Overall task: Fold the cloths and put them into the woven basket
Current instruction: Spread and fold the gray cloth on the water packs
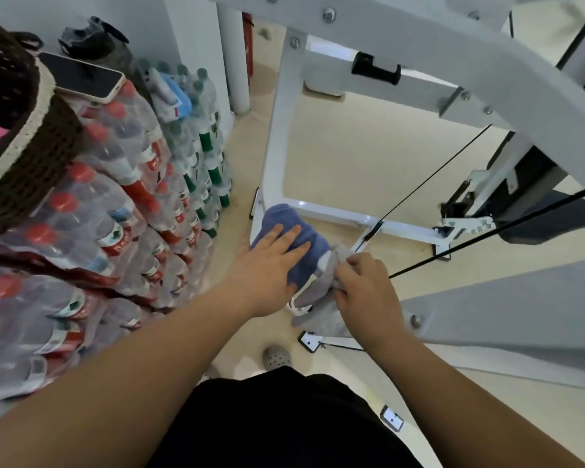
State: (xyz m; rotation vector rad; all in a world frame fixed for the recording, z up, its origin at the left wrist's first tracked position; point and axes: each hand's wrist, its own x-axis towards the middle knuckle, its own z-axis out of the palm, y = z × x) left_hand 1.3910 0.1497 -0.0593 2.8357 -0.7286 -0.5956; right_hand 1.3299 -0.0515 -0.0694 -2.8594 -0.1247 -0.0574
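A blue cloth (304,238) lies bunched over the low end of a white metal frame, with a grey cloth (318,298) under and beside it. My left hand (267,265) rests flat on the blue cloth, fingers spread. Just to the right, my right hand (365,285) pinches a fold of the grey cloth. The dark brown woven basket (31,136), with a pale rim, sits at the upper left on stacked bottles; something pink shows inside it.
Shrink-wrapped packs of water bottles (115,204) are piled high on the left, with a phone (81,76) on top by the basket. A white metal frame (352,130) with black cables surrounds the cloths. A grey clog (277,358) stands on the beige floor.
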